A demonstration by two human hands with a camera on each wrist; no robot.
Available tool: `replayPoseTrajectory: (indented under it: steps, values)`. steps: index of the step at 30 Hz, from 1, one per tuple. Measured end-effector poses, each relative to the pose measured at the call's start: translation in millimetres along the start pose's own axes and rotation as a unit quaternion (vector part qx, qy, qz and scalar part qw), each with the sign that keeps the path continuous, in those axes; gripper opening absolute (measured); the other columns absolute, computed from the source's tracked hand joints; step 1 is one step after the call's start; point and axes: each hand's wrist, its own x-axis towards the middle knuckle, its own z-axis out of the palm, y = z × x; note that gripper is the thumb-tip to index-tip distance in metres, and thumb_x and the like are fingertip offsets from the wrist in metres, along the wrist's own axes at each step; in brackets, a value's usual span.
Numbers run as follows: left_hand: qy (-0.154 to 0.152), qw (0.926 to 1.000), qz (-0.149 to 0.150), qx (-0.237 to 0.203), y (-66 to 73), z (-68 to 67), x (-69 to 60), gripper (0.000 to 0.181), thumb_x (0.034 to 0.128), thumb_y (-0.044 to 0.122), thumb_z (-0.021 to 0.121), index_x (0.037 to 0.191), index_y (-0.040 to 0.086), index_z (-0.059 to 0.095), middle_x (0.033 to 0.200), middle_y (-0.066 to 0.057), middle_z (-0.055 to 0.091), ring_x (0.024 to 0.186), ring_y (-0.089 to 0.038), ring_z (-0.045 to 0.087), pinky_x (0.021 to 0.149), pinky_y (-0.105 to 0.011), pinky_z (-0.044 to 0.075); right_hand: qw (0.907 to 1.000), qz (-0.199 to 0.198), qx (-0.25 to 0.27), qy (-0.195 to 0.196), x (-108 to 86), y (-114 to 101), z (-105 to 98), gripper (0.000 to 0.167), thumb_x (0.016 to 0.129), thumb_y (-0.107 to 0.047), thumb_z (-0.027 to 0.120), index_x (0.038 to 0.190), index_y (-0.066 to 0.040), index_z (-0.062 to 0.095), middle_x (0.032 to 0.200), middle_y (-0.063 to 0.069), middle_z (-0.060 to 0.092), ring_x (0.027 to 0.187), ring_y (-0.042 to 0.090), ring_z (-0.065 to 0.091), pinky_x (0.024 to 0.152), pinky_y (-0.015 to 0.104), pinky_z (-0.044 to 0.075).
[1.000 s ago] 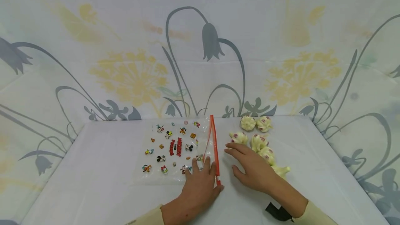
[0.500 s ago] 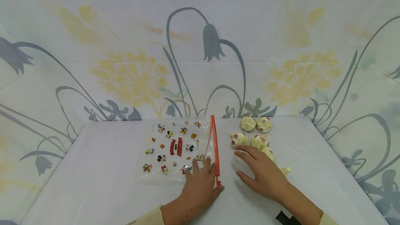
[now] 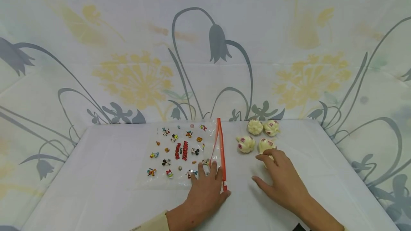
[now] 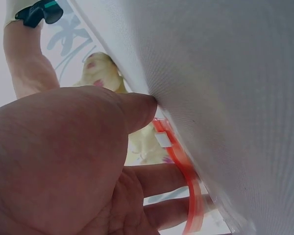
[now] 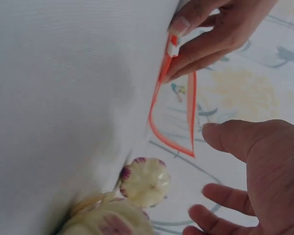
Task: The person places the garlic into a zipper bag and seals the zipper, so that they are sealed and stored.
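A clear zip bag (image 3: 184, 152) with cartoon prints lies flat on the white surface, its red-orange zip strip (image 3: 222, 152) on the right side. My left hand (image 3: 205, 190) rests on the bag's near right corner with fingers spread, the thumb by the white slider (image 3: 224, 183). Right of the bag lie several garlic bulbs, including a back one (image 3: 255, 127) and a left one (image 3: 245, 144). My right hand (image 3: 284, 181) is over the nearer bulbs, hiding some of them; its thumb and fingers stand apart. In the right wrist view nothing shows between the thumb and fingers of the right hand (image 5: 279, 181).
The white tabletop (image 3: 102, 159) runs back to an upright cloth backdrop (image 3: 144, 38) printed with flowers. A small black object (image 3: 299, 227) shows beside the right wrist at the bottom edge.
My right hand has moved right and slightly toward me over the garlic, uncovering the left bulb and covering nearer ones. The left hand and bag have stayed put.
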Motion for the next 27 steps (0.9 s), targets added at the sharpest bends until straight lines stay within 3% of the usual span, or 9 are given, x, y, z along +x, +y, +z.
replayPoseTrajectory:
  steps: [6,10,17,22,27]
  values:
    - [-0.006,1.0,-0.002,-0.002,0.7,-0.9,0.3,0.081,0.094,0.06,0.074,0.157,0.013,0.053,0.163,-0.013,0.045,0.145,-0.054,0.041,0.105,-0.072,0.047,0.9985,0.033,-0.013,0.042,-9.1,6.8,-2.1,0.07,0.066,-0.028,0.1,0.119,-0.001,0.062,0.121,0.019,0.058,0.118,0.042,0.052,0.095,0.061,0.041]
    - [-0.007,1.0,-0.001,0.004,1.1,-1.8,-0.1,0.081,0.0943,0.061,0.073,0.157,0.013,0.052,0.163,-0.013,0.045,0.145,-0.054,0.041,0.105,-0.071,0.047,0.995,0.078,-0.032,0.054,-10.9,9.5,-5.9,0.088,0.062,-0.033,0.102,0.124,0.008,0.054,0.124,0.027,0.053,0.116,0.047,0.049,0.089,0.065,0.041]
    - [-0.005,0.9999,0.005,0.007,-0.2,-1.1,-0.4,0.081,0.0955,0.061,0.071,0.157,0.013,0.052,0.164,-0.013,0.044,0.145,-0.055,0.042,0.104,-0.071,0.047,0.9831,0.172,-0.052,-0.035,-11.1,14.9,-16.2,0.111,0.066,-0.048,0.099,0.138,0.017,0.045,0.129,0.036,0.052,0.115,0.056,0.051,0.086,0.07,0.047]
    - [-0.007,1.0,0.003,-0.005,0.1,-0.3,0.1,0.081,0.0959,0.061,0.071,0.158,0.012,0.051,0.164,-0.014,0.044,0.145,-0.056,0.04,0.104,-0.073,0.046,0.9675,0.221,-0.041,-0.115,-10.0,22.7,-20.6,0.109,0.071,-0.051,0.096,0.135,0.022,0.045,0.124,0.041,0.054,0.104,0.057,0.06,0.084,0.064,0.054]
    - [-0.006,1.0,0.001,-0.006,0.7,-0.8,0.2,0.081,0.0955,0.06,0.072,0.158,0.012,0.052,0.164,-0.014,0.044,0.145,-0.056,0.04,0.104,-0.074,0.046,0.9576,0.243,-0.028,-0.153,-10.7,27.5,-20.7,0.097,0.073,-0.046,0.096,0.125,0.021,0.049,0.111,0.036,0.059,0.087,0.044,0.066,0.072,0.058,0.056]
